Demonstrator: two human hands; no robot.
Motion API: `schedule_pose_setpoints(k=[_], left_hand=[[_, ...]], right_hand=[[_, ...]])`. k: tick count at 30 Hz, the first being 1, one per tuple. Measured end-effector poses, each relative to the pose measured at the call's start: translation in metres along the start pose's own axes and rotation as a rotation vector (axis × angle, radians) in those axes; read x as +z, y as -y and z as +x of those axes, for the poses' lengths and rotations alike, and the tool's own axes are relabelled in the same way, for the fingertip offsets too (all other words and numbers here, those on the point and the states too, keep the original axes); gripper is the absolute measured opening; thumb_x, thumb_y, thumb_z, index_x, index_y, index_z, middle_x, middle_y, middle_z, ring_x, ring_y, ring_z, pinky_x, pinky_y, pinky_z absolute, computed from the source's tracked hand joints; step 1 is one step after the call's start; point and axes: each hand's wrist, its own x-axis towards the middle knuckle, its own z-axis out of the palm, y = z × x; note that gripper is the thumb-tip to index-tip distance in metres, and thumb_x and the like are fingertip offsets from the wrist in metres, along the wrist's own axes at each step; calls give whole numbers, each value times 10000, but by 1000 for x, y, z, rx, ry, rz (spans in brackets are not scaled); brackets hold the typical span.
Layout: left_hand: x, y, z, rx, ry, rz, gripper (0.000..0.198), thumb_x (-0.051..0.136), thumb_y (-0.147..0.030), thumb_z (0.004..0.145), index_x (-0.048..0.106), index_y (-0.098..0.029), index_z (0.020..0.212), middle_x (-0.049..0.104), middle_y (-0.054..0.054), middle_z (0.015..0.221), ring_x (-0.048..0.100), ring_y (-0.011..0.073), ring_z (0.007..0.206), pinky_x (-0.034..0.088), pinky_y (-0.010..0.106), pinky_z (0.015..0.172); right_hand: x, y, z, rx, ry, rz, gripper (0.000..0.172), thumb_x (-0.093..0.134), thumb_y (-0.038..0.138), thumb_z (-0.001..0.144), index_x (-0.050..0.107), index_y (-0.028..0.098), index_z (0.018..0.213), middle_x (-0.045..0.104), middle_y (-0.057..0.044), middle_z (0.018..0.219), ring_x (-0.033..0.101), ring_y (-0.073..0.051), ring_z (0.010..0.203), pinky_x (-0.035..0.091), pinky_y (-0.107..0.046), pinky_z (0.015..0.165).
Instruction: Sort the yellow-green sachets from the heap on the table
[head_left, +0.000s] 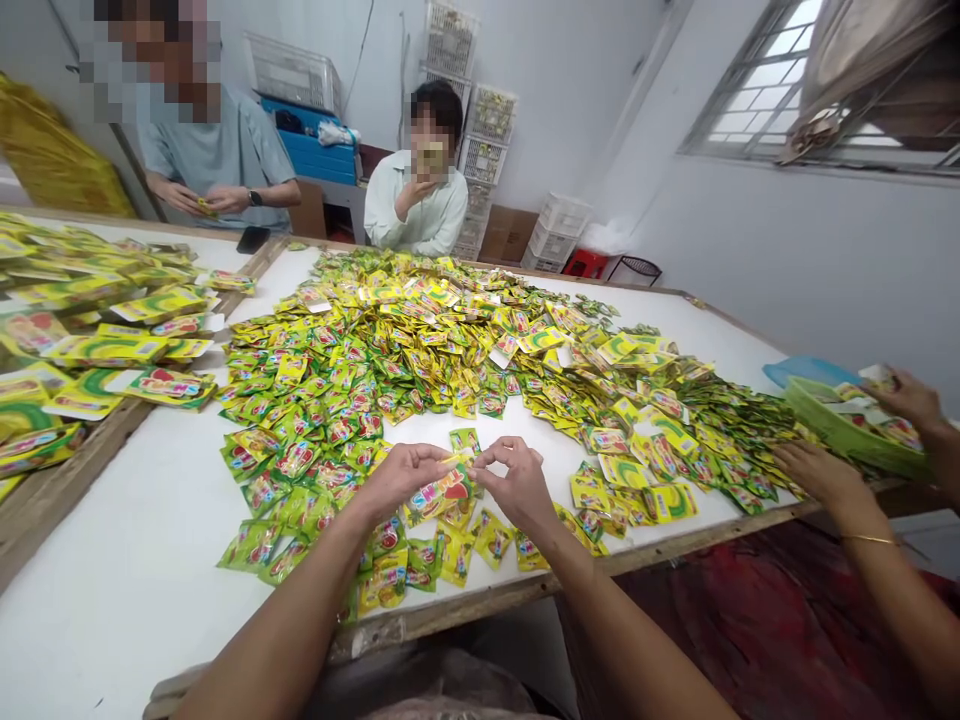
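Near the front edge of the white table (pixel 180 510), I hold a small yellow-green printed cardboard box (pixel 439 492) with a red fruit picture. My left hand (pixel 405 475) pinches its upper end from the left. The fingertips of my right hand (pixel 517 483) are closed at the upper right corner of the same box. Small printed sachets, some green (pixel 255 540) and some yellow (pixel 454 552), lie under and around my hands. Beyond them spreads a big heap of sachets (pixel 420 340). Similar boxes (pixel 670 502) lie to the right of my right hand.
At the left, more boxes (pixel 97 345) are piled behind a wooden strip (pixel 82 480). A co-worker's hands (pixel 825 475) work at the right beside a green basket (pixel 840 420). Two people (pixel 416 205) are across the table. A phone (pixel 253 240) lies at the far edge.
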Motion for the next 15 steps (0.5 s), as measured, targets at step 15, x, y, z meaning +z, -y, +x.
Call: schedule_pose_setpoints(k=[15], left_hand=[[14, -10, -3, -46, 51, -14, 436, 738, -418, 632, 676, -153, 973, 713, 50, 818, 639, 197, 755, 491, 277, 685]], right_hand=[[38, 3, -10, 127, 169, 531, 113, 621, 289, 699, 539, 219, 731, 629, 29, 688, 610, -151, 657, 492, -278, 637]])
